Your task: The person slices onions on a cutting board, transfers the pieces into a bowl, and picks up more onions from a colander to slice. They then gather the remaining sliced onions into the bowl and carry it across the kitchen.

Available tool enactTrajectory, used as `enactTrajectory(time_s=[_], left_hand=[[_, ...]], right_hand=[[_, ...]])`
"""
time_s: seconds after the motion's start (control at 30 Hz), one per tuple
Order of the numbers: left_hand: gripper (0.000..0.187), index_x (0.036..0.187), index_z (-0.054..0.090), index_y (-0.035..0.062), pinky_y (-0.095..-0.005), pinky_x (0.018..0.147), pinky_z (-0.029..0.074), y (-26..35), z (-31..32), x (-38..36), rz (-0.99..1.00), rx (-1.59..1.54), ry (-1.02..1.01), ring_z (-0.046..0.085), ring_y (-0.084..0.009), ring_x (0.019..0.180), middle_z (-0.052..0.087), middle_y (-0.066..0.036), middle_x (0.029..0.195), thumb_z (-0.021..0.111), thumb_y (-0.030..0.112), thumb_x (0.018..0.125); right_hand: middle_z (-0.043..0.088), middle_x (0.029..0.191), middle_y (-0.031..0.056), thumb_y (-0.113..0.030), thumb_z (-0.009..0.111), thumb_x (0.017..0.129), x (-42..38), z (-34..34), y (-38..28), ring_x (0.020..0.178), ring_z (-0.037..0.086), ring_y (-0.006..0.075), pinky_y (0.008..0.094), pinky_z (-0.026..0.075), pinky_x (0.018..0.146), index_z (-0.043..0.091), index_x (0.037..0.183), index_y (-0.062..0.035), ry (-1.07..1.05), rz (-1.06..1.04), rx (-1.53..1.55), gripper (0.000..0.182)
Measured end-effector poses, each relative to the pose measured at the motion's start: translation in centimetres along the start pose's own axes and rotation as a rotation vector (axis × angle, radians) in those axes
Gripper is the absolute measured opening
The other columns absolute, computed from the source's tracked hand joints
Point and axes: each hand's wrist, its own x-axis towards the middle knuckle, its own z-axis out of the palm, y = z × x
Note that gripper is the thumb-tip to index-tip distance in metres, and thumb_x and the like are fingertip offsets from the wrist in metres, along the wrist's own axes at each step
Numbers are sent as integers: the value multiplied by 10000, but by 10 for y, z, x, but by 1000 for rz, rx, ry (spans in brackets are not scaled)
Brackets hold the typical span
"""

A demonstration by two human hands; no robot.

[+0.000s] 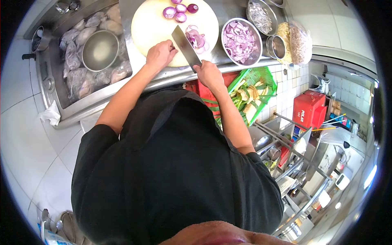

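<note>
My right hand grips the handle of a cleaver, its broad blade slanting up and left across the round cutting board. To the left of the blade, my left hand rests at the board's near edge with its fingers curled together; whatever they pinch is too small to make out. Sliced red onion lies in a loose pile just right of the blade. Several peeled red onions sit at the far side of the board. A metal bowl full of sliced red onion stands to the right.
At left, a sink holds bagged pieces and a metal bowl. Another bowl of pale shreds, a small metal cup and filled plastic bags stand at right. Below the counter is a green basket of vegetable scraps.
</note>
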Motion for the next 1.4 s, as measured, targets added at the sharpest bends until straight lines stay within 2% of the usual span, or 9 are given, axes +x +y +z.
enactTrajectory(time_s=[0.07,0.17,0.27,0.3,0.5,0.6,0.9,1.0,1.4], left_hand=[[237,1070,701,38,-435,805,546,8,1,2,-199,-124,-51,678,-353,919,682,-142,911,720,211,911],[158,1009,707,49,-418,790,549,1,-4,-15,46,-165,132,673,-334,901,670,-129,916,713,166,903],[132,1023,702,61,-402,794,552,-21,-5,-11,409,-158,124,672,-318,892,664,-121,946,692,99,897],[117,1001,685,39,-401,800,552,-22,-5,-9,462,-129,103,670,-313,894,662,-118,973,681,48,885],[144,994,673,6,-407,823,548,-26,2,-1,554,-144,166,662,-335,935,660,-143,981,714,32,859],[155,1003,672,2,-409,837,547,-28,6,-1,496,-104,117,663,-341,954,665,-151,995,716,20,855],[123,990,679,1,-403,861,544,-35,20,-4,491,-209,243,669,-333,973,681,-138,1025,712,28,874],[101,961,691,24,-410,837,544,-34,21,-4,518,-233,305,664,-327,931,668,-124,969,720,47,866],[102,980,701,9,-413,880,538,-33,13,-4,454,-236,196,671,-347,984,686,-149,1039,698,77,903]], right_hand=[[723,1033,288,-352,625,987,-4,1,-2,1007,701,466,556,547,911,682,1088,-3,9,5,0,368],[724,1008,289,-332,616,991,-13,5,-9,991,704,469,559,550,896,678,1070,7,37,1,39,354],[721,982,296,-311,609,994,-20,14,-15,967,711,465,563,554,879,674,1054,12,56,-13,28,335],[725,933,288,-295,603,995,-22,13,-18,935,718,462,565,560,862,673,1051,6,68,-28,5,313],[730,862,267,-260,611,986,-35,6,-24,869,725,465,565,571,821,685,1030,-7,82,-46,-21,267],[729,857,271,-252,617,982,-24,13,-20,847,729,459,566,572,810,693,1014,-9,98,-78,-52,257],[730,841,266,-266,627,977,-27,3,-22,823,733,452,555,580,791,700,1003,-13,101,-89,-71,264],[730,843,263,-267,624,979,-28,11,-24,823,735,445,550,582,780,698,1002,-8,91,-75,-83,270],[719,904,292,-312,619,990,-10,8,-16,878,715,475,579,559,818,674,1016,16,45,-62,-37,333]])
